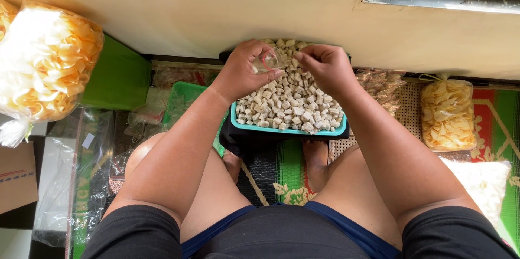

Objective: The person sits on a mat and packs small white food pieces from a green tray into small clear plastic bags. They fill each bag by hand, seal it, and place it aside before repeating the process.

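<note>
Holding small clear bag (266, 61), teal tray (287, 128) below

— Where does the tray (287, 129) sit?

— On the mat (281, 169), just before the person's feet, with the wall behind it. Cut pieces (290, 102) lie heaped in it.

— And the hands?

— Both over the tray's far edge: the left hand (244, 72) pinching a small bag (267, 61), the right hand (325, 67) just beside it.

— What lies around?

— A large bag of crackers (46, 58) far left, a smaller bag of crackers (448, 113) right of the tray, a basket (181, 99) on the tray's left.
</note>
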